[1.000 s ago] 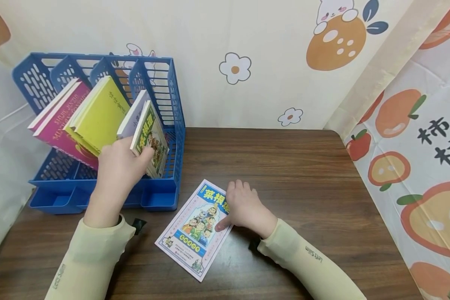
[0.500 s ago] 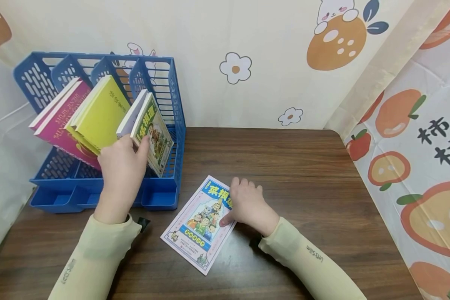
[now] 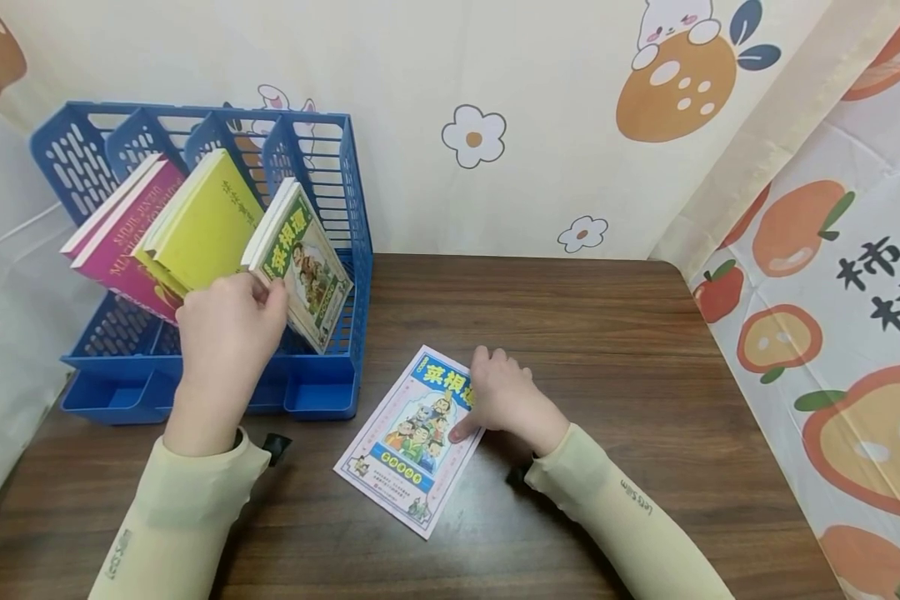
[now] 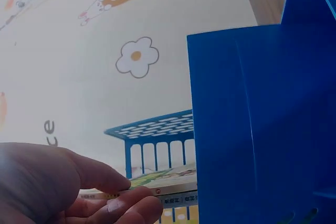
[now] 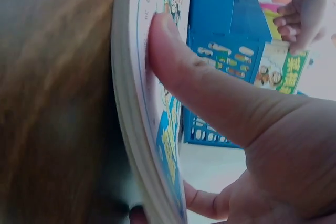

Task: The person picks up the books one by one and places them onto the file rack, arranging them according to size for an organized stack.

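In the head view my left hand pinches the near edge of a thin green-bordered picture book, which leans in the right compartment of a blue file rack. Its thumb lies against the cover in the left wrist view, the fingers on the other side. Another thin book is pressed close behind it. On the table, my right hand grips the right edge of a pink-and-blue comic book. The right thumb rests on its cover, and a fingertip shows beyond the pages.
Magenta books and a yellow-green book lean in the rack's left compartments. Small trays line the rack's front. A patterned curtain hangs behind the brown wooden table.
The green-bordered book has shifted left against the lavender one, whose cover no longer shows in the head view. My right hand and the comic book have moved slightly up and right.
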Available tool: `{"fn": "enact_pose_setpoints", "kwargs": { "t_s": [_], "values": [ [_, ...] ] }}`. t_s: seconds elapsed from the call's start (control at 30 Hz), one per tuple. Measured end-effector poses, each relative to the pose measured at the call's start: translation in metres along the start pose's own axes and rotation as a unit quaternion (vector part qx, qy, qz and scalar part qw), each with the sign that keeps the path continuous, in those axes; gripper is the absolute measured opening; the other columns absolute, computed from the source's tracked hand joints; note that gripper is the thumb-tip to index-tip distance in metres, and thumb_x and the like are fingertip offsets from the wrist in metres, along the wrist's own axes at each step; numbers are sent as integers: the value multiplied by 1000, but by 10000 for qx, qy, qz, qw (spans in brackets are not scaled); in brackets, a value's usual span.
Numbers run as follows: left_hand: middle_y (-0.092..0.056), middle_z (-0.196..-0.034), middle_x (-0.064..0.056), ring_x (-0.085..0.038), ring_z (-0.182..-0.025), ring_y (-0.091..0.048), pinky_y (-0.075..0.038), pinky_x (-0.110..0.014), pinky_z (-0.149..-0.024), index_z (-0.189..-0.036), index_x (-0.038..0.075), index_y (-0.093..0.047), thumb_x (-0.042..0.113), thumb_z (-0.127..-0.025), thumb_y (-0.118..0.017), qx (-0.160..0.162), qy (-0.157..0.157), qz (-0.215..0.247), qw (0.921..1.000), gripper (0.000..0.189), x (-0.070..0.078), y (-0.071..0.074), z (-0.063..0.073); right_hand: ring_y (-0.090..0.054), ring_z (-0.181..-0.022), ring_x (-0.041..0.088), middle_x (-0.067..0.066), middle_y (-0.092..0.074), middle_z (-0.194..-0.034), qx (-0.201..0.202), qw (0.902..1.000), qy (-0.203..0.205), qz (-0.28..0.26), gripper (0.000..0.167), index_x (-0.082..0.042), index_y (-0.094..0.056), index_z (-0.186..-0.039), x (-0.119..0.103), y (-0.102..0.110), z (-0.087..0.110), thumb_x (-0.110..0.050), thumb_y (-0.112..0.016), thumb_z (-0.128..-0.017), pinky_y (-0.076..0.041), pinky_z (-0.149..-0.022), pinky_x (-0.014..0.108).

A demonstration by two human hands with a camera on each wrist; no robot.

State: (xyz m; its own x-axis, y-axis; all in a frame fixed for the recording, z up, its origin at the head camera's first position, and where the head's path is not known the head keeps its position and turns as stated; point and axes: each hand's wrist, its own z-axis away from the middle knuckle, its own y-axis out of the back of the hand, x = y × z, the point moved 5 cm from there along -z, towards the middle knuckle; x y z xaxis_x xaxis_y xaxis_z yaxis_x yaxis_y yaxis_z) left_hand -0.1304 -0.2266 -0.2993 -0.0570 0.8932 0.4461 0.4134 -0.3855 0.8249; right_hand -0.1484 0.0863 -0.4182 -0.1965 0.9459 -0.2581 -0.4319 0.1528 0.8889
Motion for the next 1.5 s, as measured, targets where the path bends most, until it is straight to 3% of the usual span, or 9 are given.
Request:
{"fn": "enact_pose_setpoints", "kwargs": {
  "t_s": [0.17,0.43,0.53,0.7,0.8,0.87,1.17,1.33,1.5],
  "values": [
    [-72,-79,-31,-34,-47,-53,-37,-37,-41,-87,-14,-75,29,-112,-60,-19,77,-18,10000,52,-5,1,-1,-62,-103,27,13,-63,-116,-337,9943,95,-1012,105,-1,-49,-146,13,1,-7,-38,-108,-68,-56,-97,45],
    [-59,-55,-14,-32,-46,-50,-37,-38,-43,-74,-7,-73,32,-112,-61,50,84,50,9999,55,-5,2,-3,-72,-89,20,5,-76,-99,-337,9662,211,-2547,56,-5,-71,-121,43,23,-20,-24,-101,-79,-58,-85,36],
    [-64,-61,-18,-32,-46,-51,-38,-38,-42,-79,-9,-76,31,-111,-62,57,75,91,9999,53,-5,2,-2,-78,-89,24,11,-81,-101,-565,9220,407,-3810,42,-1,-74,-120,50,26,-24,-15,-95,-86,-63,-84,36],
    [-74,-80,-30,-33,-48,-55,-41,-38,-41,-91,-13,-78,31,-111,-62,-45,101,105,9999,51,-6,3,-4,-81,-97,30,17,-81,-114,-811,8116,522,-5763,36,3,-73,-131,54,30,-28,-4,-82,-97,-67,-88,42],
    [-74,-85,-32,-34,-50,-58,-43,-37,-41,-93,-14,-78,33,-111,-61,-181,154,88,9997,53,-7,3,-5,-81,-96,27,15,-81,-114,-755,7808,490,-6183,32,1,-68,-137,55,33,-29,-8,-71,-106,-67,-85,41],
    [-75,-87,-33,-35,-52,-60,-44,-36,-41,-95,-14,-78,33,-111,-61,-238,181,55,9995,52,-7,3,-4,-82,-93,26,14,-82,-113,-789,7779,479,-6216,30,-3,-62,-140,55,34,-28,-14,-63,-112,-68,-80,40],
    [-76,-88,-27,-27,-52,-56,-44,-32,-42,-91,-5,-76,40,-111,-61,-998,136,103,9949,51,1,9,7,-83,-92,28,18,-80,-120,-515,8035,646,-5896,36,-9,-47,-149,62,46,-26,-25,-52,-117,-68,-70,38],
    [-73,-74,-11,-23,-53,-55,-43,-33,-45,-95,4,-75,39,-109,-66,-1481,-313,295,9880,39,20,9,18,-83,-94,26,15,-80,-120,-243,7994,578,-5975,40,-4,-45,-152,74,58,-24,-22,-53,-117,-68,-75,38],
    [-78,-105,-20,-34,-84,-74,-63,-54,-71,-121,1,-71,34,-106,-72,-1453,-934,363,9843,37,42,-4,26,-83,-92,22,7,-83,-113,-30,7931,487,-6071,37,-7,-46,-150,86,69,-19,-20,-54,-116,-67,-73,34]
  ]
}}
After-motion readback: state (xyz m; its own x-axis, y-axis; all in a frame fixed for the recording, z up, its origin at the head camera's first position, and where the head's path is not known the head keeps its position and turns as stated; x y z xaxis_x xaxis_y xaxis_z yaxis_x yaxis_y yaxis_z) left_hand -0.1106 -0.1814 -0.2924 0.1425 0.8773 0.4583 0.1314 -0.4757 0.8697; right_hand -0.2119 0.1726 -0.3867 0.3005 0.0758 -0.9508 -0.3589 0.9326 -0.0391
